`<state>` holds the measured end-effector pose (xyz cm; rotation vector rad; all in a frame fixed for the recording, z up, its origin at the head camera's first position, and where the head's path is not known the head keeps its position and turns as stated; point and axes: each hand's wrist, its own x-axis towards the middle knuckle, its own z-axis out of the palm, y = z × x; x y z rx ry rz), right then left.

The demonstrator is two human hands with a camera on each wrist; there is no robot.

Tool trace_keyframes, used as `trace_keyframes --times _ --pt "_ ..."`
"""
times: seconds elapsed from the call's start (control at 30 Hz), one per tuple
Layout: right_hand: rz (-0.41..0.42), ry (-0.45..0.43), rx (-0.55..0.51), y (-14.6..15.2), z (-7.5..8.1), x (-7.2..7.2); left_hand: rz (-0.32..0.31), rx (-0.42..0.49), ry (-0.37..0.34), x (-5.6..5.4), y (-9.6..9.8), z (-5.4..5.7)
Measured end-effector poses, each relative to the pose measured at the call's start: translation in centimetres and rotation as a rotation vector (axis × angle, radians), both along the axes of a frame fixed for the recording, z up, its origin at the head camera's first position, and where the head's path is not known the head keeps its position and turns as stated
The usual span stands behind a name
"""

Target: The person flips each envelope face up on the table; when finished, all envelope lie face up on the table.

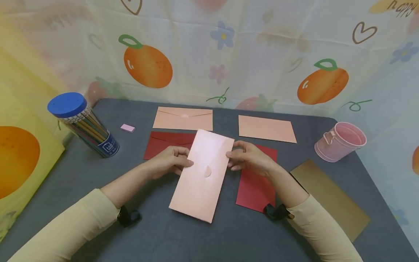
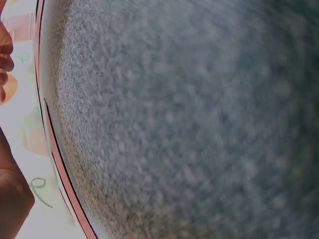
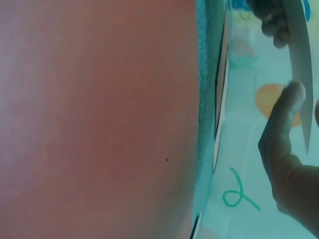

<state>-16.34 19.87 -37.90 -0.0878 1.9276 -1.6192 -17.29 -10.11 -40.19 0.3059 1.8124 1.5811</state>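
Observation:
A long pale pink envelope (image 1: 204, 189) with a small semicircular tab near its middle is held up at a slant over the table. My left hand (image 1: 171, 160) pinches its left edge, thumb on the front face. On the opposite edge, near the upper corner, my right hand (image 1: 248, 158) pinches it too. In the right wrist view the envelope (image 3: 300, 55) appears nearly edge-on, with the right thumb (image 3: 286, 114) against it. Behind the left hand lies a dark red envelope (image 1: 163, 143), partly covered. A brighter red envelope (image 1: 255, 193) lies under the right wrist.
Two more pink envelopes (image 1: 183, 118) (image 1: 266, 129) lie along the back of the grey table (image 1: 154, 236). A gold envelope (image 1: 330, 200) and a pink bucket (image 1: 338, 142) are at right. At left stand a blue-lidded pencil tub (image 1: 88, 125) and a small pink eraser-like block (image 1: 127, 127).

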Motion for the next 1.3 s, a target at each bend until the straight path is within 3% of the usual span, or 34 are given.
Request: trace_keyframes --times 0.23,0.43,0.63,0.77,0.87,1.03,1.3 --pt "0.226 -0.023 0.019 -0.4 -0.9 0.4 0.191 0.114 0.011 -0.5 0.1 -0.3" --pt "0.248 0.002 0.023 -0.7 -1.0 0.6 0.210 0.124 -0.011 -0.5 -0.2 -0.3" --pt "0.237 0.028 0.107 -0.5 -1.0 0.4 0.245 0.189 -0.049 -1.0 -1.5 -0.4" --pt "0.252 0.050 0.175 -0.3 -1.0 0.3 0.280 0.116 -0.017 -1.7 -2.8 -0.4" --pt "0.277 0.083 0.230 -0.4 -1.0 0.3 0.244 0.005 0.042 -2.0 -3.4 -0.5" --pt "0.278 0.139 0.260 -0.8 -1.0 0.3 0.131 -0.083 0.142 -2.0 -3.7 -0.7" --pt "0.264 0.111 0.281 -0.5 -1.2 0.2 0.075 -0.160 0.161 -1.9 -5.2 -0.9"
